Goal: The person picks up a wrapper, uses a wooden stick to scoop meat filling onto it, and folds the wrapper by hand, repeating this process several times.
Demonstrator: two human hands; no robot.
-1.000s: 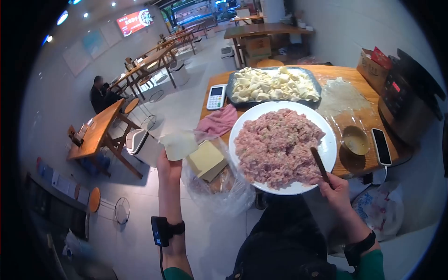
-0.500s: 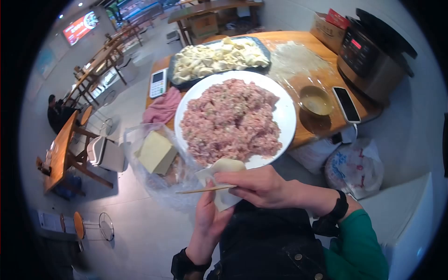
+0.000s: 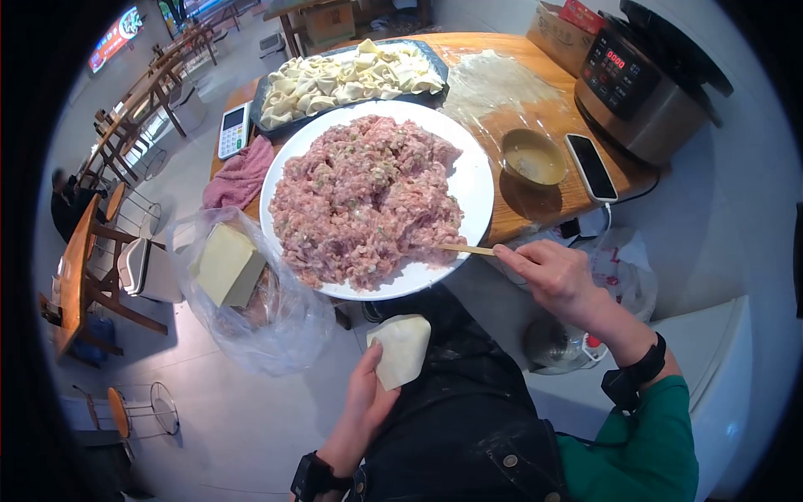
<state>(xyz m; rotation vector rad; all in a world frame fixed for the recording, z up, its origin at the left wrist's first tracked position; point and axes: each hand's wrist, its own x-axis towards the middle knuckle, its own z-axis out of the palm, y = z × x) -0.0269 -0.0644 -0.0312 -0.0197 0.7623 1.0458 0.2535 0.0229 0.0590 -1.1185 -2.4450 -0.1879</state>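
Observation:
My left hand holds a pale dough wrapper below the plate, its thumb lying over the wrapper's edge. In my right hand is a thin wooden stick, gripped near its end. The stick's tip touches the minced meat at its lower right side. That pink mince, flecked with green, is heaped on a large white plate. Left of the plate, a stack of square wrappers sits in a clear plastic bag.
Behind the plate stands a dark tray of folded wontons. A card terminal and pink cloth lie left. Rightward are a small bowl, a phone on a cable and an electric cooker.
My right hand has moved right and up from the wrapper, bringing the stick to the mince. My left hand stays low with the wrapper, now flatter. The view has shifted.

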